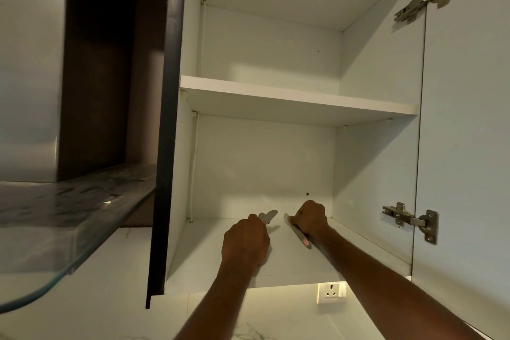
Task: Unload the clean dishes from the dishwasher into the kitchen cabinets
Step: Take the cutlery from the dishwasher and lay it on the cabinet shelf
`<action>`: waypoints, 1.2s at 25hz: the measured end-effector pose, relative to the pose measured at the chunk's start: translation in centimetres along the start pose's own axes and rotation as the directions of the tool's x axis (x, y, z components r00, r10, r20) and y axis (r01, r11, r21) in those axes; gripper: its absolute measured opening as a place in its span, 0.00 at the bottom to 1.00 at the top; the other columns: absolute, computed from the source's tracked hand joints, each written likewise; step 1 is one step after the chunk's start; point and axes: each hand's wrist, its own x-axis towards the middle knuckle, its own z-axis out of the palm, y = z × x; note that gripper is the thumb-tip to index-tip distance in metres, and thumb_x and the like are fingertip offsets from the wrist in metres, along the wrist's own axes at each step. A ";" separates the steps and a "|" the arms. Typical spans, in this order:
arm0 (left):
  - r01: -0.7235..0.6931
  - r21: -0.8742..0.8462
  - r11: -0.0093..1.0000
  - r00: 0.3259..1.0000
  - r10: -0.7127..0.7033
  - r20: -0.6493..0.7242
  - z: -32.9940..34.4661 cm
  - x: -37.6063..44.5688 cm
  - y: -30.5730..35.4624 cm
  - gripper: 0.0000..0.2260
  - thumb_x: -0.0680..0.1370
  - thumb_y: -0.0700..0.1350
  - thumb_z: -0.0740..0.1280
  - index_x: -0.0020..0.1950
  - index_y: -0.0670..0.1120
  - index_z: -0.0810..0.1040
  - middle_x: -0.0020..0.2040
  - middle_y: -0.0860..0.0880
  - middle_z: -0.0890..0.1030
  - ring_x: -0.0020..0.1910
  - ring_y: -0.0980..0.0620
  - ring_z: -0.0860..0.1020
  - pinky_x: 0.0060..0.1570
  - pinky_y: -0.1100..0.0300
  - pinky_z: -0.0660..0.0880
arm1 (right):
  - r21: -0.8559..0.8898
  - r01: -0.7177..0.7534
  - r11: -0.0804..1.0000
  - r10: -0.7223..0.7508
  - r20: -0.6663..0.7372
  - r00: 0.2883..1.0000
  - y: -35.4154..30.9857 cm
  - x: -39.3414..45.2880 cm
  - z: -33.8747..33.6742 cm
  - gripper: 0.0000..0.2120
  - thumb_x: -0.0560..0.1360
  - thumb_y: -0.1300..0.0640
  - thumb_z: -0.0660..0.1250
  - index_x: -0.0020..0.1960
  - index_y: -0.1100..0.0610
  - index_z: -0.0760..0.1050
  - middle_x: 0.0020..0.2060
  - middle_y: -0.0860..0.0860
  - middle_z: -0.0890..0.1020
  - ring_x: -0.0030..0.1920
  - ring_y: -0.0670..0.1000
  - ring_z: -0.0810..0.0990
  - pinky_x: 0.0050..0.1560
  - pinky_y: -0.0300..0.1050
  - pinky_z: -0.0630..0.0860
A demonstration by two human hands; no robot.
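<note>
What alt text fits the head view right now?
Both hands reach into an open white cabinet's bottom shelf, the left hand and the right hand each holding a knife. The upper shelf looks bare.

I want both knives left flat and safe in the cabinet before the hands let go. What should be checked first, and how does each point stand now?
1. Cabinet door swung fully open: ok.
2. Bottom shelf has bare space for both knives: ok.
3. Left hand has a closed grip on the left knife, blade pointing toward the back: ok.
4. Right knife lying flat on the shelf under the right hand: ok.
5. Left knife resting flat on the shelf: cannot tell, the hand hides most of it.
6. The two blades apart, not crossing: ok.
</note>
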 end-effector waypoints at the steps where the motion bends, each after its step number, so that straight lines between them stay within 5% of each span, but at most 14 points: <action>1: -0.002 -0.002 1.000 1.000 0.002 0.004 0.0 0.0 0.0 0.16 0.87 0.51 0.50 0.59 0.45 0.75 0.54 0.46 0.83 0.53 0.44 0.82 0.44 0.56 0.68 | -0.019 0.006 1.000 -0.006 -0.010 1.000 0.1 0.0 0.3 0.25 0.75 0.44 0.76 0.32 0.58 0.68 0.27 0.50 0.72 0.35 0.52 0.76 0.35 0.41 0.69; 8: -0.003 0.015 1.000 0.999 0.002 0.045 -0.2 0.0 0.0 0.16 0.87 0.49 0.51 0.58 0.45 0.76 0.54 0.45 0.83 0.54 0.43 0.82 0.45 0.56 0.68 | -0.021 0.003 1.000 -0.006 -0.144 0.990 2.8 -0.2 -3.0 0.21 0.71 0.43 0.79 0.41 0.58 0.76 0.42 0.57 0.83 0.45 0.56 0.83 0.43 0.44 0.78; 12: -0.016 0.015 1.000 0.998 0.015 0.065 0.0 0.1 0.1 0.13 0.85 0.48 0.54 0.58 0.45 0.77 0.55 0.45 0.83 0.54 0.44 0.82 0.45 0.56 0.69 | -0.188 -0.142 0.972 0.125 -0.100 0.987 6.6 -1.6 -4.5 0.27 0.70 0.33 0.74 0.41 0.57 0.72 0.43 0.55 0.76 0.45 0.57 0.81 0.43 0.46 0.77; 17: -0.030 0.021 0.999 0.997 0.029 0.068 0.1 0.2 0.1 0.14 0.85 0.49 0.54 0.58 0.46 0.77 0.54 0.46 0.82 0.54 0.44 0.82 0.45 0.56 0.69 | -0.228 -0.120 0.966 0.107 -0.068 0.992 8.3 -1.3 -4.8 0.18 0.75 0.47 0.75 0.54 0.59 0.78 0.57 0.60 0.78 0.53 0.58 0.84 0.47 0.47 0.79; 28: -0.042 -0.027 0.999 0.995 0.044 0.085 -0.6 -0.4 0.0 0.14 0.85 0.51 0.54 0.59 0.46 0.77 0.55 0.46 0.82 0.54 0.44 0.82 0.50 0.55 0.74 | -0.222 -0.055 0.974 0.060 0.017 0.998 8.5 -1.0 -4.8 0.14 0.75 0.49 0.73 0.52 0.59 0.80 0.54 0.60 0.82 0.47 0.56 0.83 0.40 0.43 0.74; 30: -0.041 -0.034 0.999 0.995 0.044 0.086 -0.7 -0.4 0.0 0.14 0.86 0.50 0.54 0.59 0.46 0.77 0.55 0.46 0.82 0.55 0.44 0.82 0.50 0.54 0.75 | -0.238 -0.024 0.971 0.032 0.032 0.999 8.5 -0.9 -4.7 0.21 0.75 0.42 0.74 0.54 0.60 0.79 0.53 0.59 0.81 0.47 0.56 0.82 0.42 0.43 0.73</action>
